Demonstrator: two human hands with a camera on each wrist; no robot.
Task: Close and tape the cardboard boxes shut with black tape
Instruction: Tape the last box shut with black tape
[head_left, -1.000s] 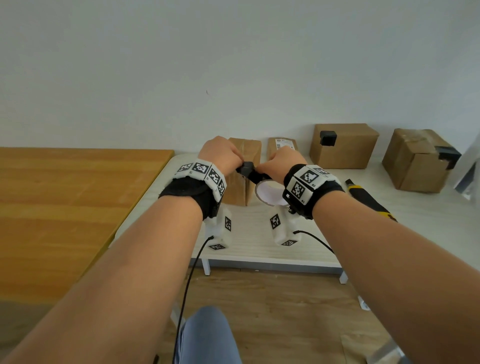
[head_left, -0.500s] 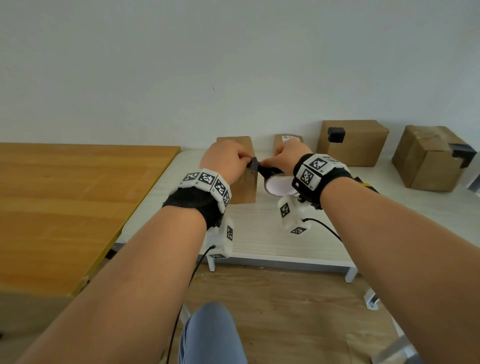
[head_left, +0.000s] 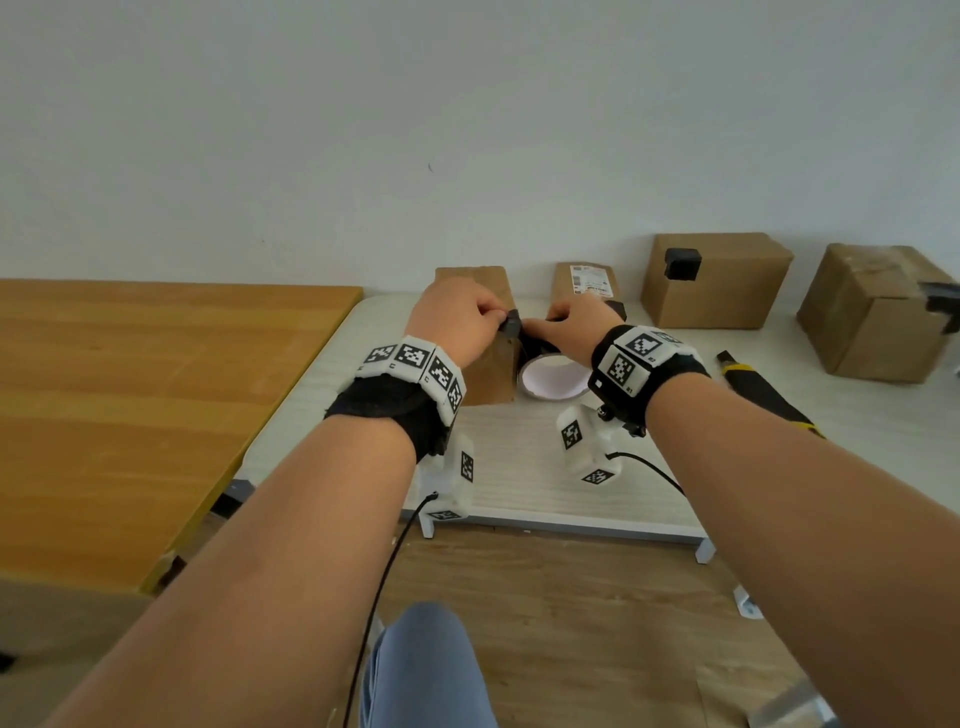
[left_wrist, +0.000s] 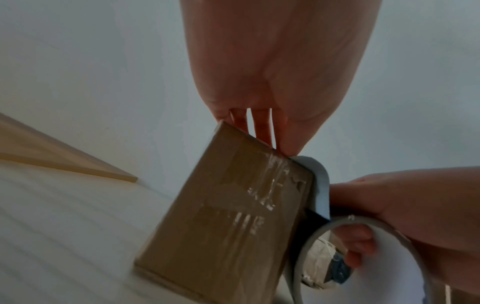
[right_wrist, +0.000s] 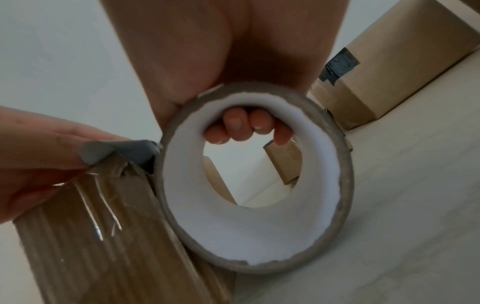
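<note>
A tall narrow cardboard box (head_left: 488, 379) stands upright on the white table (head_left: 545, 478). My left hand (head_left: 460, 319) is at its top right corner and pinches the black tape end (right_wrist: 116, 150) against the cardboard, thumb in front and fingers behind. My right hand (head_left: 576, 325) grips the tape roll (head_left: 550, 379), fingers (right_wrist: 241, 127) hooked through its white core. The roll (right_wrist: 259, 242) hangs right beside the box (right_wrist: 91, 236). A short tape strip (left_wrist: 320, 185) runs from the corner down to the roll (left_wrist: 306, 257). Old clear tape shines on the box face (left_wrist: 221, 216).
Behind stands a second narrow box with a label (head_left: 587, 283). Two larger boxes with black tape patches (head_left: 717, 280) (head_left: 872, 317) sit at the back right. A black and yellow knife (head_left: 758, 389) lies right of my right wrist. A wooden table (head_left: 130, 405) adjoins on the left.
Both hands have moved forward with the tape. The tape end now sits on the box's top corner, and the roll hangs lower beside the box.
</note>
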